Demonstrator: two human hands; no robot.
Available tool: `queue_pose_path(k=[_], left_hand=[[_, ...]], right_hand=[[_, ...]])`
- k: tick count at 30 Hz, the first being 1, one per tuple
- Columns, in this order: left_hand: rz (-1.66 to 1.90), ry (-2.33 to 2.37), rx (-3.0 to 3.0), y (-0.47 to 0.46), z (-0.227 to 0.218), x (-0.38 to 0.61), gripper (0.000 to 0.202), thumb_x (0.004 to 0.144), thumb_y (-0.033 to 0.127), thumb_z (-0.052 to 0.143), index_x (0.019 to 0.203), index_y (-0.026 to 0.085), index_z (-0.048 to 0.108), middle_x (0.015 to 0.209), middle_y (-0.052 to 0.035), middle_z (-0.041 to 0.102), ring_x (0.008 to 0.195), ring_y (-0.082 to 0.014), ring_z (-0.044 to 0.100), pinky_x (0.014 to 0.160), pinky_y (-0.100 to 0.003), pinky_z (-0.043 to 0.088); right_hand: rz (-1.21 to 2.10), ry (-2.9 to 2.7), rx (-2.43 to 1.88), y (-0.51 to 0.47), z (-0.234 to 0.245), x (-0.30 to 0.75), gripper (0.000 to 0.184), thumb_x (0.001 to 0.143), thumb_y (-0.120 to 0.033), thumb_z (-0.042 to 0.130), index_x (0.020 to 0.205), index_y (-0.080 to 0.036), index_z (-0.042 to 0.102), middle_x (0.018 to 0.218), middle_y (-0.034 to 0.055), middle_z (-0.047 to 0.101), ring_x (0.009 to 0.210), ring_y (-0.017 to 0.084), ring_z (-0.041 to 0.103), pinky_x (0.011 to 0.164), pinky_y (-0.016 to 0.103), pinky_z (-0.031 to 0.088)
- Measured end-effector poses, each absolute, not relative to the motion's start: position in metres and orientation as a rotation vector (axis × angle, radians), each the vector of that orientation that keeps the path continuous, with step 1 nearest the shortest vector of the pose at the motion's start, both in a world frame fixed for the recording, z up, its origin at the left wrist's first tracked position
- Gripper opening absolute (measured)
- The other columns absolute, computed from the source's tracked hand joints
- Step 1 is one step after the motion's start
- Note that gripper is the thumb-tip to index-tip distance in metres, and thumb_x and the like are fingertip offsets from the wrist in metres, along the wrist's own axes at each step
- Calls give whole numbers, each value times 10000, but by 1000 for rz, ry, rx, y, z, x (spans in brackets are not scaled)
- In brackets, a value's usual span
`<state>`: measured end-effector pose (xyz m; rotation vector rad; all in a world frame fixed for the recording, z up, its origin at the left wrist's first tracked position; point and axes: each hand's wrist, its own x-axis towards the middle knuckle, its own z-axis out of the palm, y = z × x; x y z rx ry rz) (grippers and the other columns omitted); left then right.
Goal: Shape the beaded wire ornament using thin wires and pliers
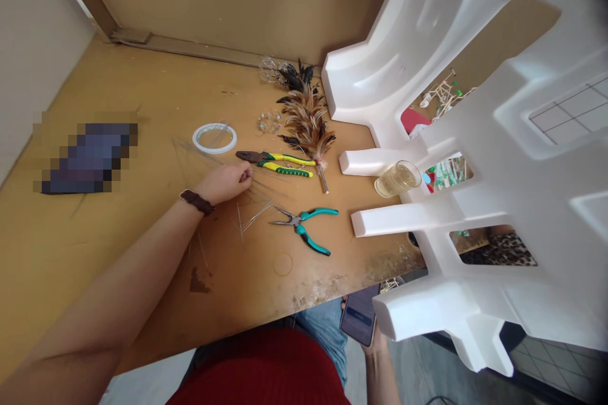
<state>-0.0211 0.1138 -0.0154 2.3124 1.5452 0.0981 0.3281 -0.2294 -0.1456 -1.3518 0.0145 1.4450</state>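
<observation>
My left hand [228,181], with a brown strap on its wrist, is closed low over the wooden table among several thin metal wires [256,215]. Whether a wire is pinched in its fingers I cannot make out. Just beyond the fingers lie yellow-green combination pliers [274,163]; teal needle-nose pliers [304,223] rest nearer me with their handles spread. A white ring-shaped roll [214,138] lies past the hand. Below the table edge, my right hand [375,336] grips a smartphone [361,315], its screen facing up.
A bundle of brown and black feathers [308,117] lies near the back board, beside wire-and-bead pieces [269,121]. On the right stands a large white moulded frame [403,221] with bars reaching over the table. A glass of pale liquid [396,180] sits between two bars. A blurred dark object [90,158] is at left.
</observation>
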Motion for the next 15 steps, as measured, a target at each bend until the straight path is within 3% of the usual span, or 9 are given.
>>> queue_pose_path(k=[11,15], left_hand=[[115,1539,2331,115,-19,-23,151,726,261,424,818,194,523,680,-9,585,616,-168,529,546,-252,334],[109,1543,2326,115,-19,-23,137,731,257,426,821,199,512,676,-3,584,609,-164,532,535,-247,332]], right_hand=[[1438,-15,-1423,-231,-136,325,622,606,-738,489,885,-221,695,851,137,698,925,327,617,787,486,443],[1404,-27,-1461,-231,-131,318,494,614,-689,524,873,-303,691,835,80,712,999,329,584,789,519,426]])
